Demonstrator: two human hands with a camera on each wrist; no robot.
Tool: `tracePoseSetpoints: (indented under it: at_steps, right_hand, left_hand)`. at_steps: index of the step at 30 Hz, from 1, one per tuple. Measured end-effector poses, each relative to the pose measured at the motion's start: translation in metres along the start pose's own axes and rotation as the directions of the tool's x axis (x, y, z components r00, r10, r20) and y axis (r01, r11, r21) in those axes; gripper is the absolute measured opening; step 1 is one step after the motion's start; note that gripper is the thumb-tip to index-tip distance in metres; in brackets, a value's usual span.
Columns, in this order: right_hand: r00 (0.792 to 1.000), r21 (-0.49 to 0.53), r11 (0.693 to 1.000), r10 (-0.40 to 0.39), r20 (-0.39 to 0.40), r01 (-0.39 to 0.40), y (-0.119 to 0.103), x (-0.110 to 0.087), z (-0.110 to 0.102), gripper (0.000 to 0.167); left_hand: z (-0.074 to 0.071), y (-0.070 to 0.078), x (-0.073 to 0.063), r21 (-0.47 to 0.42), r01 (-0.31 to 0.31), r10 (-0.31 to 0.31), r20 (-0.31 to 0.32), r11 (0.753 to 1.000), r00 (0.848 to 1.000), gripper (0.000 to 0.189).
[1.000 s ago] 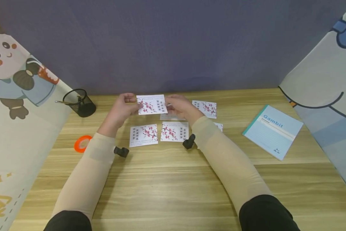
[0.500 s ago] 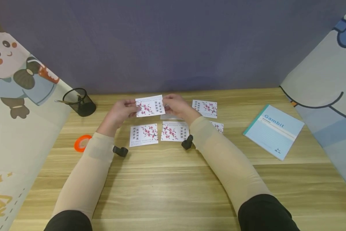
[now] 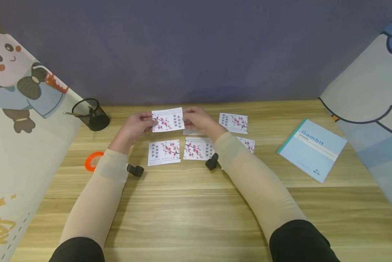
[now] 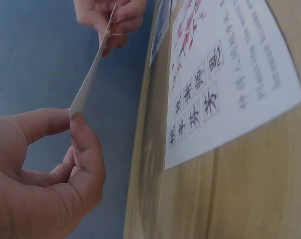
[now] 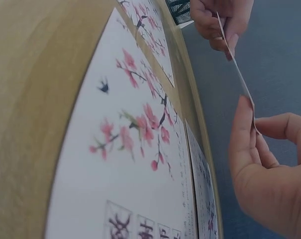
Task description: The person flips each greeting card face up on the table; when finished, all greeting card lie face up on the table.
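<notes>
A white card [image 3: 167, 120] printed with pink blossoms and dark characters is held up between both hands, above the far part of the table. My left hand [image 3: 135, 127] pinches its left edge; in the left wrist view thumb and a finger meet at the edge of the card [image 4: 88, 82]. At the opposite edge, my right hand [image 5: 274, 174] pinches it between thumb and fingers. Similar cards lie below: one front left [image 3: 164, 153], one front middle [image 3: 197, 148] and one back right [image 3: 233, 123]. Another card [image 3: 246, 145] is partly hidden by the right forearm.
Behind the hands, one more card [image 3: 192, 132] is mostly covered. A black mesh pen holder [image 3: 96, 118] stands at the back left, with an orange tape roll [image 3: 92, 162] nearer. At the right lies a blue notebook [image 3: 314, 149]. A dark partition [image 3: 196, 54] borders the table's back.
Both hands have shifted the held card slightly left, and its right side has tilted up a little. My left index finger has come down onto the card's edge. The cards on the table stay put.
</notes>
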State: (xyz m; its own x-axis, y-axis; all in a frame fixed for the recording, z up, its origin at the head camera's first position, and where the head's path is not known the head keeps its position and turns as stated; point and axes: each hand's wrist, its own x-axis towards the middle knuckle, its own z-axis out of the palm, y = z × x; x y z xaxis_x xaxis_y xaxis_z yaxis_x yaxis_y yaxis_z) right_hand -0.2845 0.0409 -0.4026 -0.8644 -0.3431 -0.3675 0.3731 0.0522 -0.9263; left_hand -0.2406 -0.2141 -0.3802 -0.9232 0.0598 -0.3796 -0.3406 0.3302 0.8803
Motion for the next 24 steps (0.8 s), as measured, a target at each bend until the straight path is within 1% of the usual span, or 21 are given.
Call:
tracePoseSetpoints:
  at_steps: [4, 7, 12, 16, 20, 24]
  right_hand:
    - [0.999, 0.03, 1.0, -0.005, 0.031, 0.004, -0.001, 0.002, -0.001, 0.046]
    - [0.999, 0.034, 0.999, -0.018, 0.047, 0.017, -0.001, 0.003, -0.001, 0.046]
    - [0.998, 0.048, 0.998, -0.032, 0.052, 0.029, -0.003, 0.005, 0.0, 0.045]
    - [0.998, 0.053, 0.998, -0.038, 0.054, 0.035, -0.005, 0.005, 0.003, 0.045]
    - [0.998, 0.019, 0.999, -0.037, 0.052, 0.036, -0.005, 0.006, 0.007, 0.046]
    - [0.998, -0.062, 0.998, -0.028, 0.05, 0.031, -0.002, 0.008, 0.01, 0.048]
  left_hand:
    - [-0.004, 0.0, 0.002, -0.001, 0.005, -0.005, -0.008, 1.0, 1.0, 0.068]
    - [-0.007, 0.0, 0.003, 0.005, -0.005, 0.005, -0.013, 1.0, 1.0, 0.068]
    - [-0.01, 0.005, 0.005, -0.023, -0.014, 0.013, -0.023, 1.0, 1.0, 0.066]
    - [-0.013, 0.006, 0.006, -0.007, -0.013, 0.013, -0.031, 1.0, 0.999, 0.066]
    - [-0.016, 0.004, 0.008, 0.039, 0.0, 0.001, -0.03, 0.999, 1.0, 0.064]
    - [-0.018, -0.001, 0.012, 0.095, 0.026, -0.025, -0.006, 0.995, 1.0, 0.065]
